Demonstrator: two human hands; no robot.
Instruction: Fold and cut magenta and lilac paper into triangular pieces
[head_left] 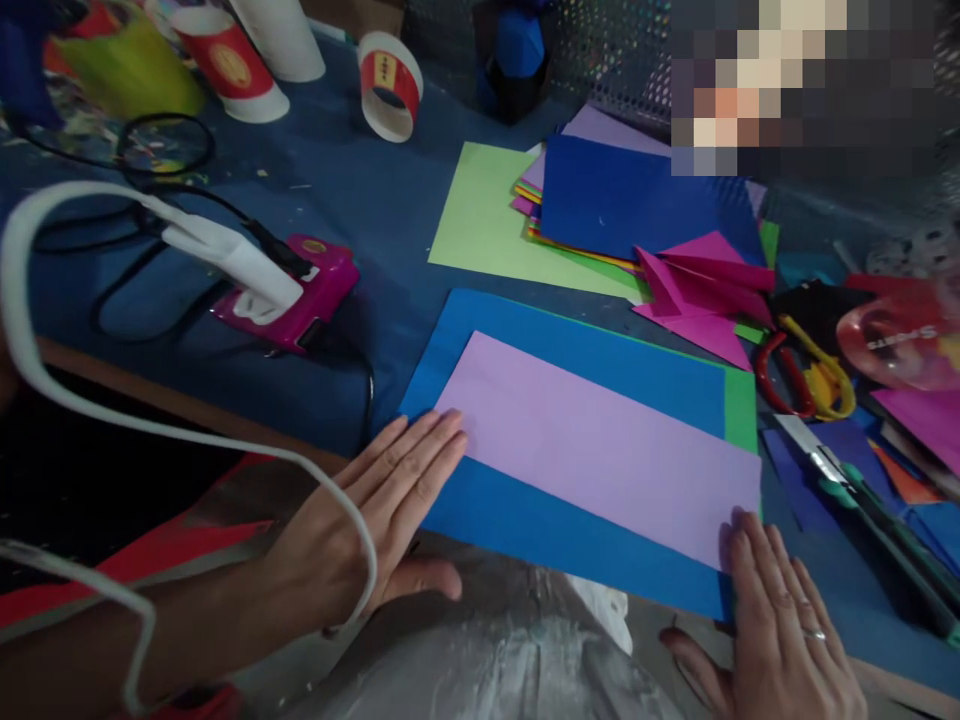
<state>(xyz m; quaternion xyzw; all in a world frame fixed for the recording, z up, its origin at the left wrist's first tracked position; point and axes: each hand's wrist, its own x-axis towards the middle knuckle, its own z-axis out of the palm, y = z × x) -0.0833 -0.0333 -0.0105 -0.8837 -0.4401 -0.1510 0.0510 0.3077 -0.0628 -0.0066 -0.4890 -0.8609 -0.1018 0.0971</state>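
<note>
A lilac paper strip (pixel 600 440) lies folded across a blue sheet (pixel 570 355), with a green sheet edge (pixel 741 408) showing under it at the right. My left hand (pixel 375 510) lies flat, fingers together, with its fingertips pressing the strip's left end. My right hand (pixel 780 620), with a ring on one finger, rests flat at the strip's near right corner. Neither hand grips anything.
A stack of coloured sheets (pixel 637 195) and a pale green sheet (pixel 487 215) lie further back. Folded pink paper (pixel 705 290), scissors (pixel 806 380) and a cutter (pixel 862 490) are at right. A pink device (pixel 300 295) with cables sits at left, with paper cups (pixel 232 65) behind.
</note>
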